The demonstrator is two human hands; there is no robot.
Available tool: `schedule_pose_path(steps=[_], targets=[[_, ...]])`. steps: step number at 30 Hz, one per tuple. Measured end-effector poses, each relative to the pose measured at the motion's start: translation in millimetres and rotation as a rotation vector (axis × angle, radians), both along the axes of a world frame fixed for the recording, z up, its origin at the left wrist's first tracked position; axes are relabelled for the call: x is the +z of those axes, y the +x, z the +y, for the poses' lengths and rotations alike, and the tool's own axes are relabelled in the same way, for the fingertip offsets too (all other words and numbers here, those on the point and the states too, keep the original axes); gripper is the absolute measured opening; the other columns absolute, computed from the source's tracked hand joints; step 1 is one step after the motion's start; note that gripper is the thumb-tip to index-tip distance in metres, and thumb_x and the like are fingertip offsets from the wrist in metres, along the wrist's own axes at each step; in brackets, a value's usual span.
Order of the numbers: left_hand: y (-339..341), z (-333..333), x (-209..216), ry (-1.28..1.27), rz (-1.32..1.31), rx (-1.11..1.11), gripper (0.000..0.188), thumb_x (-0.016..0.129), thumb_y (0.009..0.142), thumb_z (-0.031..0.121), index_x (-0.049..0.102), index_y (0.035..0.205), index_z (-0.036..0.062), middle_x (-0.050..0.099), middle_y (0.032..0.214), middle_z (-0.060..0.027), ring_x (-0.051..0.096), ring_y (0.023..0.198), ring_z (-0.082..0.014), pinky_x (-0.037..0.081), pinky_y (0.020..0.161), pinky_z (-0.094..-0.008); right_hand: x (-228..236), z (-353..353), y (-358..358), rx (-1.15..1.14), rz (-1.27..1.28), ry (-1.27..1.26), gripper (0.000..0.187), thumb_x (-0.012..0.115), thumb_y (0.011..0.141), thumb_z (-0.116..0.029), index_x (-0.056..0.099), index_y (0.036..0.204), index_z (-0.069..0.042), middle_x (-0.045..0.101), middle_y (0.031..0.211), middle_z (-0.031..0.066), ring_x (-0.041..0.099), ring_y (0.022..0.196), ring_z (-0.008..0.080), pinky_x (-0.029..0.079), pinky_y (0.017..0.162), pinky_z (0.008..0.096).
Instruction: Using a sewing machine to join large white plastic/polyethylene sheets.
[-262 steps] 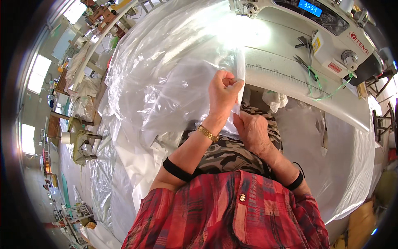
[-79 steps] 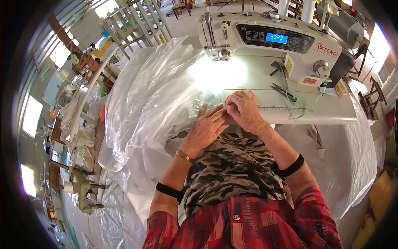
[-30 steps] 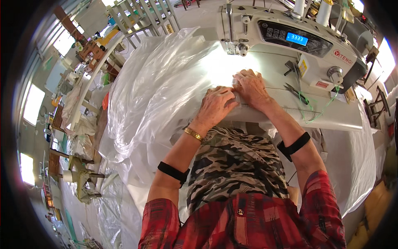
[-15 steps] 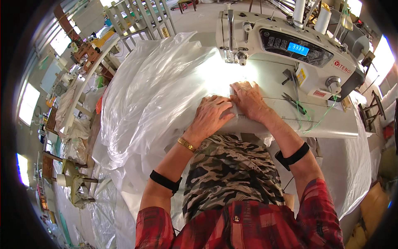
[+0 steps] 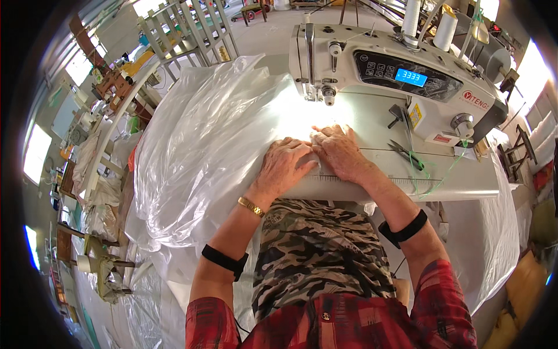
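Observation:
A white sewing machine (image 5: pixel 401 75) stands on a pale sewing table (image 5: pixel 459 180), its needle area brightly lit. A large clear plastic sheet (image 5: pixel 203 139) lies bunched over the table's left side. My left hand (image 5: pixel 285 166) presses flat on the sheet's edge, fingers spread, a gold bracelet on its wrist. Beside it my right hand (image 5: pixel 340 151) also presses the plastic down, fingertips pointing toward the needle a short way ahead. Both hands touch at the thumbs. Black bands circle both forearms.
Scissors (image 5: pixel 407 152) and a green thread lie on the table right of my right hand. Thread cones (image 5: pixel 444 29) stand behind the machine. More plastic sheet hangs down at the right (image 5: pixel 494 244). Cluttered racks and benches (image 5: pixel 104 116) fill the left side.
Earlier I held the plastic up in both hands; since then I laid it on the table and slid both hands forward, pressing it flat in front of the needle.

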State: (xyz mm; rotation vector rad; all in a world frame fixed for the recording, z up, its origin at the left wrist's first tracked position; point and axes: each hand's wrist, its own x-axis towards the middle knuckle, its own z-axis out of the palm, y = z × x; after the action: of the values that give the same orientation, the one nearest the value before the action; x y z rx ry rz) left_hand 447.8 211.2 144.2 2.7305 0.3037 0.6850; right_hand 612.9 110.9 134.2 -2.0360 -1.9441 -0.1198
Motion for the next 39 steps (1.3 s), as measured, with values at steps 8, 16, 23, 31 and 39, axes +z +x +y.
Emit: schedule_pose_path(steps=[8, 16, 23, 31, 39], targets=[[15.2, 14.8, -5.7, 0.073, -0.006, 0.053, 0.039, 0.068, 0.083, 0.021, 0.055, 0.116, 0.0044, 0.061, 0.116, -0.015, 0.056, 0.108, -0.0329, 0.041, 0.096, -0.0434, -1.8, 1.2, -1.6, -0.057, 0.041, 0.085, 0.034, 0.042, 0.098, -0.025, 0.06, 0.117, -0.005, 0.057, 0.128, 0.0094, 0.05, 0.118, 0.0318, 0.033, 0.101, 0.0529], [31.0, 43.1, -7.2, 0.008, 0.01, 0.079, 0.052, 0.07, 0.083, 0.025, 0.045, 0.118, -0.0044, 0.056, 0.116, -0.023, 0.052, 0.112, -0.0372, 0.041, 0.098, -0.0444, -6.2, 5.7, 2.3, -0.053, 0.047, 0.1, 0.029, 0.045, 0.096, -0.021, 0.061, 0.115, -0.005, 0.06, 0.123, 0.0102, 0.052, 0.114, 0.033, 0.034, 0.099, 0.0536], [37.4, 75.3, -16.8, -0.004, 0.121, 0.153, 0.061, 0.057, 0.092, 0.037, 0.04, 0.128, -0.0096, 0.05, 0.129, -0.0294, 0.048, 0.122, -0.0395, 0.037, 0.106, -0.0433, -1.0, 5.7, -0.5, -0.052, 0.064, 0.106, 0.031, 0.046, 0.096, -0.022, 0.06, 0.119, -0.007, 0.059, 0.127, 0.0087, 0.05, 0.118, 0.034, 0.032, 0.102, 0.0553], [58.1, 94.9, -19.9, 0.059, 0.072, 0.188, 0.057, 0.057, 0.09, 0.028, 0.044, 0.129, -0.0121, 0.047, 0.134, -0.0284, 0.045, 0.128, -0.0346, 0.035, 0.11, -0.0396, 3.5, 4.5, 0.1, -0.069, 0.059, 0.085, 0.037, 0.043, 0.095, -0.024, 0.059, 0.123, -0.006, 0.059, 0.126, 0.0118, 0.049, 0.116, 0.0304, 0.028, 0.105, 0.0492], [72.1, 115.8, -19.2, -0.036, 0.003, 0.139, 0.037, 0.047, 0.084, 0.002, 0.051, 0.119, -0.0077, 0.056, 0.123, -0.0262, 0.053, 0.118, -0.034, 0.042, 0.103, -0.0395, 3.5, 1.3, -7.4, -0.098, 0.073, 0.118, 0.036, 0.05, 0.094, -0.024, 0.058, 0.123, -0.004, 0.059, 0.125, 0.01, 0.05, 0.118, 0.0277, 0.026, 0.108, 0.0479]])
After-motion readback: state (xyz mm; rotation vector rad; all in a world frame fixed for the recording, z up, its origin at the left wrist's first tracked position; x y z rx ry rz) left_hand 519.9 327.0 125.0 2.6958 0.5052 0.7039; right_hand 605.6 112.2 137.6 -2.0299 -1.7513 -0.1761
